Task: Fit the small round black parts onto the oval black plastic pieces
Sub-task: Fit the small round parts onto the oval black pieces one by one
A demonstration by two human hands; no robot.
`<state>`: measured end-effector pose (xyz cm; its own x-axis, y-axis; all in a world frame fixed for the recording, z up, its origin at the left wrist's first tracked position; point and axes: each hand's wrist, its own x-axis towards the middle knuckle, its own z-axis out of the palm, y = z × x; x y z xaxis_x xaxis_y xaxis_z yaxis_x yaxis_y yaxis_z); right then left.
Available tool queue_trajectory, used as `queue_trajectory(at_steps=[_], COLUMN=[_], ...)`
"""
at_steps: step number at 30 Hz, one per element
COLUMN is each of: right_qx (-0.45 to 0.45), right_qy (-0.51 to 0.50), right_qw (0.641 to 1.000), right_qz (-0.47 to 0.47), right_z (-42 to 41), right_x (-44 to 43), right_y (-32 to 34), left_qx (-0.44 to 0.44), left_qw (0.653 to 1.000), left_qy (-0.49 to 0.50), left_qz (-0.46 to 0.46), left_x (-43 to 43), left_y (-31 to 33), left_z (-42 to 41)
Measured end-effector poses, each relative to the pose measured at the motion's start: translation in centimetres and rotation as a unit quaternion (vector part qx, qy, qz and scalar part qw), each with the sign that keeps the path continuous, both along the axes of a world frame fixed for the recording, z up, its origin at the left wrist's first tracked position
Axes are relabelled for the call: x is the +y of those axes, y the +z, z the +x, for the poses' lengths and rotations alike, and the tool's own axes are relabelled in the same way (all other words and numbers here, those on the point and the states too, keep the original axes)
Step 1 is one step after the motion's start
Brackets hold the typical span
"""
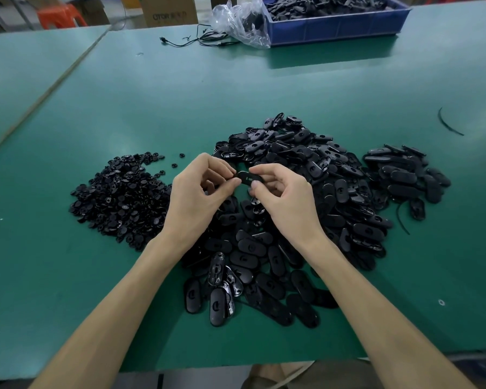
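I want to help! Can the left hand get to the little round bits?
Probably yes: the pile of round bits lies just beside the left hand, nothing between, but it pinches an oval piece.

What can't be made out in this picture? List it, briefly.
Head view: whether the left hand also holds a small round black part; its curled fingers hide that.
Right end of the held oval black plastic piece: covered by the right hand.
Blue plastic crate contents: cut by top edge, too small.
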<state>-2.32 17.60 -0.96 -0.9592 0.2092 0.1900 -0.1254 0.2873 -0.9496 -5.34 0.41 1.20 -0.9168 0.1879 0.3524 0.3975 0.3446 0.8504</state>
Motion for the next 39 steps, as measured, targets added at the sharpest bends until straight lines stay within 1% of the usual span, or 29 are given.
queue_trajectory(at_steps=[2, 4, 9, 11, 13, 15, 18, 20, 22, 24, 26, 35, 39], right_qx=[0.003, 0.006, 0.012, 0.013, 0.011, 0.005, -0.003, -0.006, -0.008, -0.010, -0.014, 0.003, 0.005], right_qy=[0.004, 0.011, 0.003, -0.009, -0.013, -0.010, -0.017, -0.016, -0.010, -0.001, 0.009, 0.034, 0.041], right_qw=[1.000, 1.000, 0.996, 0.995, 0.994, 0.993, 0.995, 0.996, 0.997, 0.997, 0.997, 0.995, 0.995], right_qz=[-0.007, -0.020, -0.087, -0.099, -0.108, -0.115, -0.094, -0.084, -0.079, -0.074, -0.069, -0.091, -0.089], right_z=[0.1, 0.2, 0.1, 0.1, 0.1, 0.1, 0.0, 0.0, -0.1, -0.1, -0.1, 0.2, 0.2], right_x=[0.1, 0.1, 0.1, 0.0, 0.0, 0.1, 0.1, 0.2, 0.1, 0.1, 0.1, -0.1, -0.1], right_y=[0.1, 0.1, 0.2, 0.2, 0.3, 0.3, 0.3, 0.3, 0.3, 0.2, 0.1, 0.1, 0.1], left_qx=[-0.003, -0.017, -0.060, -0.078, -0.080, -0.074, -0.060, -0.041, -0.001, 0.035, 0.043, 0.001, 0.000], left_qw=[1.000, 1.000, 0.995, 0.990, 0.989, 0.989, 0.993, 0.997, 1.000, 0.999, 0.998, 1.000, 1.000], left_qy=[0.004, 0.000, -0.010, -0.010, -0.006, -0.011, -0.026, -0.021, -0.005, 0.009, 0.015, 0.020, 0.018], left_qz=[-0.011, -0.001, 0.083, 0.120, 0.127, 0.124, 0.100, 0.059, -0.003, -0.041, -0.042, 0.016, 0.003], left_x=[0.0, -0.1, -0.4, -0.6, -0.6, -0.3, 0.0, 0.1, 0.1, 0.0, -0.1, 0.0, 0.0], left_y=[0.0, -0.1, 0.0, 0.0, 0.0, 0.1, 0.2, 0.1, 0.0, -0.1, -0.1, -0.2, -0.2], left_z=[-0.1, -0.3, -0.9, -1.0, -1.0, -0.8, -0.5, -0.2, 0.0, 0.0, -0.1, -0.1, -0.1])
